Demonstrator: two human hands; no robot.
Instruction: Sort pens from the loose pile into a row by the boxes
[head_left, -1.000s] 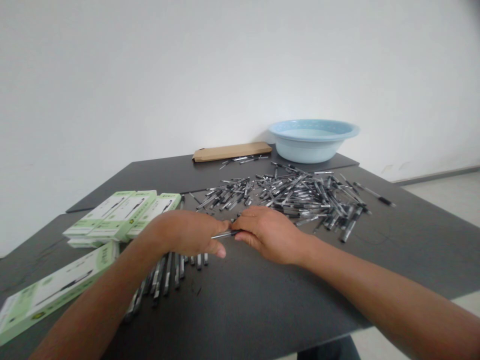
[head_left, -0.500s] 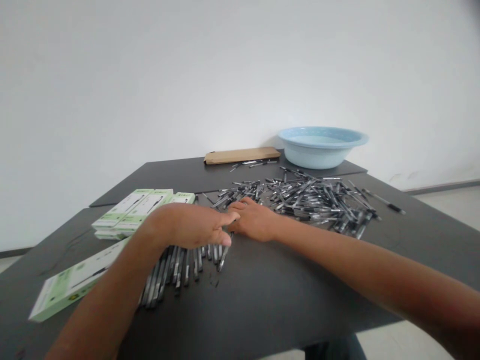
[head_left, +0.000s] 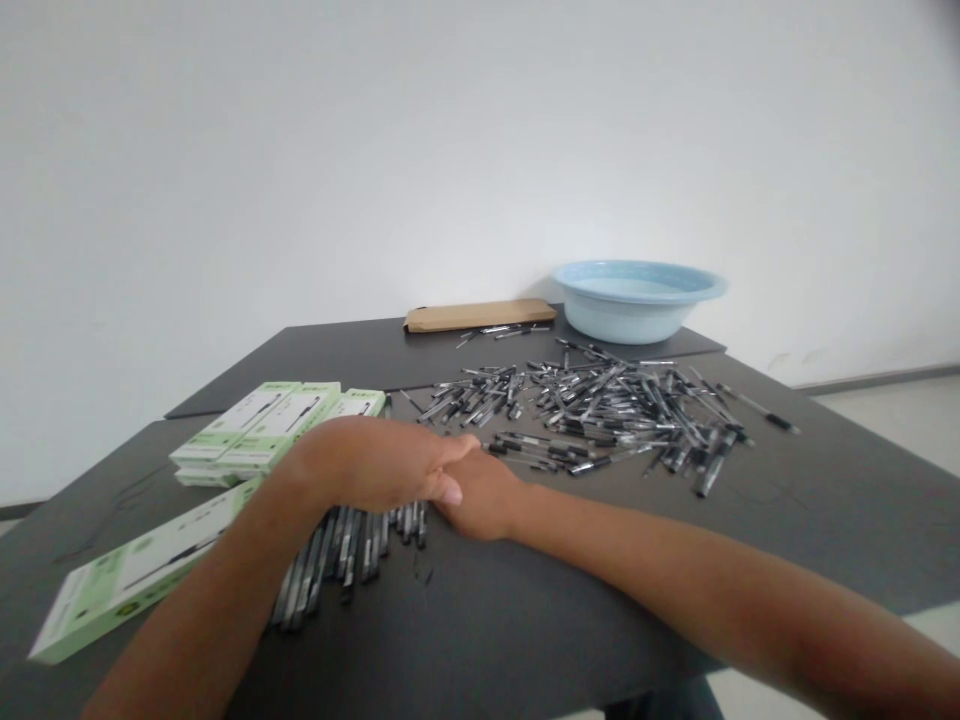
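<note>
My left hand (head_left: 390,466) is over a row of black and clear pens (head_left: 330,550) lying roughly side by side on the dark table. Its thumb and a finger are apart and touch or overlap my right hand; its other fingers are hidden. My right hand (head_left: 484,497) lies low at the right end of that row, its fingers hidden behind my left hand. I cannot tell whether it holds a pen. Just beyond it a large loose heap of pens (head_left: 622,405) spreads to the right, pointing every way.
Several green and white pen boxes (head_left: 259,425) are stacked at the left, and another pen box (head_left: 142,565) lies nearer me. A light blue basin (head_left: 630,315) and a flat brown cardboard piece (head_left: 480,316) stand at the back by the wall. A few pens lie near the cardboard.
My right hand has drawn back toward me and slightly left from the heap's edge, nearer the row. Pens now show where it was. My left hand has barely moved.
</note>
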